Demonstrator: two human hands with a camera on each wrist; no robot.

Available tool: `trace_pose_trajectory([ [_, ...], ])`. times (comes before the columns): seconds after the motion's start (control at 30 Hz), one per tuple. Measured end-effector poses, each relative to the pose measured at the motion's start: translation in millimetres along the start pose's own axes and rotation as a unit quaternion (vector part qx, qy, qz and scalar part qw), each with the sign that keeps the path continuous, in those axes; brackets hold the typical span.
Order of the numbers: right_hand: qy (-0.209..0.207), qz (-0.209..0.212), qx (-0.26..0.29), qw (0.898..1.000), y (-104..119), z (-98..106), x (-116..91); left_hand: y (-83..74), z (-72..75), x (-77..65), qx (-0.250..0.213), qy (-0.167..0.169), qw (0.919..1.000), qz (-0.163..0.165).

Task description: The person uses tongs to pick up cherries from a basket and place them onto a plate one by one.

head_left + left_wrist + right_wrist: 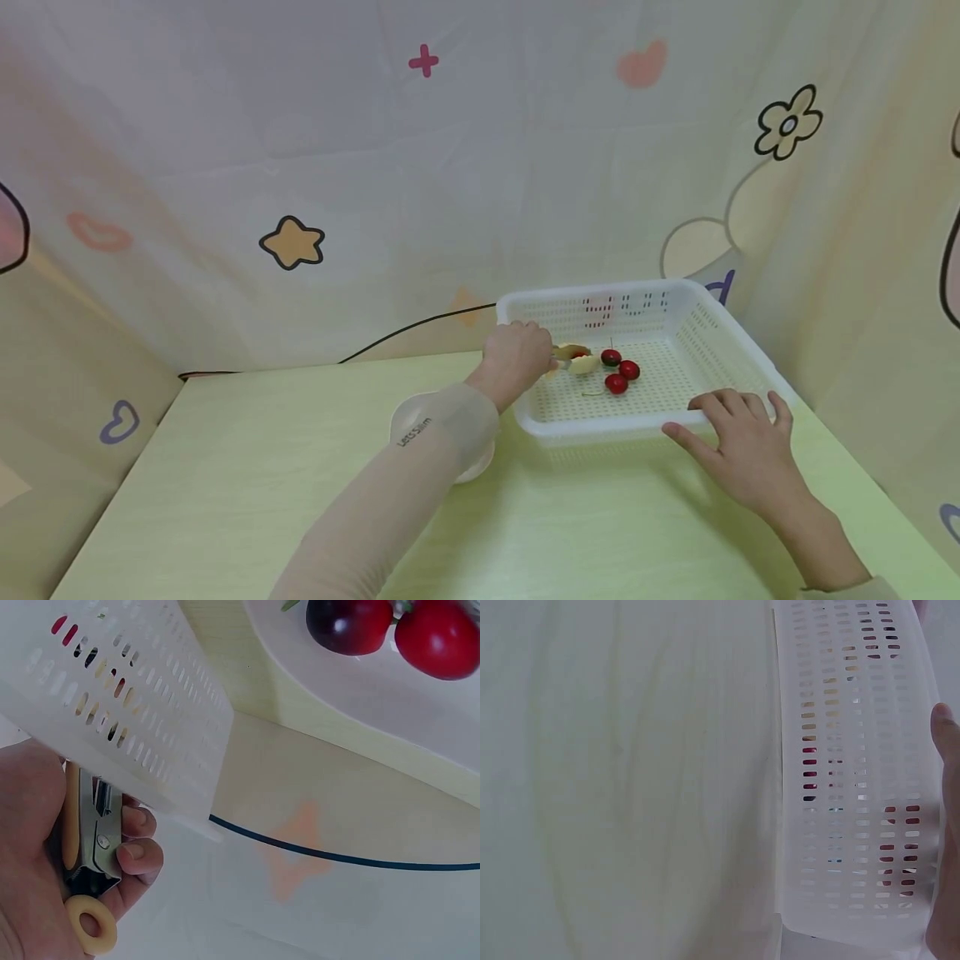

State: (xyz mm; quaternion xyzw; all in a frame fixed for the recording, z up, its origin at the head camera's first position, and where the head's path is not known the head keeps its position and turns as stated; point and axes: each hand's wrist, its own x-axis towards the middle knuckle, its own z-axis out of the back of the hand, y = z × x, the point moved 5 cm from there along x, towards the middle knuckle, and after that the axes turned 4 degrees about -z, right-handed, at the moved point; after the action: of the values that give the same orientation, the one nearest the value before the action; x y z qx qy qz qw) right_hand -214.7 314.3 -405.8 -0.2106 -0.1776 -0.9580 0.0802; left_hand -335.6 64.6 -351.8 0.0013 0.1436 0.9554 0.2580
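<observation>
Left hand (517, 357) grasping silver metal tongs with tan grips (91, 821), extended into left of white perforated plastic basket (600, 428); right hand (750, 450) grasping basket's near rim. Glossy round red fruits (617, 383) inside basket: likely light, slippery, bruisable; pinch gently around middle.

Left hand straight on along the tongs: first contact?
Likely the cherry with the upright stem, just past the tips of the tongs in the white basket; the tongs would touch it before the left hand. Tip height is unclear, so they might pass above it.
</observation>
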Motion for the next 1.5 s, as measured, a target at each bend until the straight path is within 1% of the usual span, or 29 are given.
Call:
trace_pose_trajectory([
  [0.23, 0.001, 0.002, -0.002, 1.0, 3, 0, 1, 4.3, -1.0, -0.3, -0.014, -0.002, 0.9999, 0.004],
  [0.33, 0.002, 0.002, -0.001, 1.0, 3, 1, 1, 7.0, -0.1, -1.3, -0.015, -0.01, 0.9998, 0.001],
  [0.6, 0.004, 0.0, 0.001, 1.0, 3, 2, 0, 15.5, 2.0, -10.0, -0.024, -0.056, 0.9979, -0.018],
  [0.73, 0.006, 0.0, 0.001, 1.0, 3, 1, 1, 20.3, 0.5, -17.1, -0.009, -0.075, 0.9967, -0.029],
  [0.83, 0.006, 0.0, 0.001, 1.0, 3, 1, 1, 25.4, -1.0, -23.4, -0.007, -0.082, 0.9961, -0.033],
  [0.97, 0.002, 0.002, 0.002, 1.0, 3, 2, 1, 34.0, -1.8, -31.8, -0.039, -0.088, 0.995, -0.03],
  [1.1, 0.0, 0.003, 0.002, 1.0, 3, 3, 1, 43.0, -2.4, -40.7, -0.087, -0.091, 0.992, -0.011],
  [1.17, 0.0, 0.003, 0.002, 1.0, 3, 2, 1, 45.9, -2.4, -45.6, -0.103, -0.098, 0.9898, -0.006],
  [1.23, 0.002, 0.002, 0.002, 1.0, 2, 1, 0, 47.2, -2.1, -50.5, -0.102, -0.108, 0.9889, -0.007],
  [1.4, 0.004, -0.001, -0.001, 1.0, 2, 2, 0, 47.3, 0.8, -62.3, -0.085, -0.136, 0.9868, -0.021],
  [1.5, 0.003, -0.002, -0.003, 1.0, 2, 3, 0, 48.7, 2.3, -67.8, -0.089, -0.149, 0.9846, -0.021],
])
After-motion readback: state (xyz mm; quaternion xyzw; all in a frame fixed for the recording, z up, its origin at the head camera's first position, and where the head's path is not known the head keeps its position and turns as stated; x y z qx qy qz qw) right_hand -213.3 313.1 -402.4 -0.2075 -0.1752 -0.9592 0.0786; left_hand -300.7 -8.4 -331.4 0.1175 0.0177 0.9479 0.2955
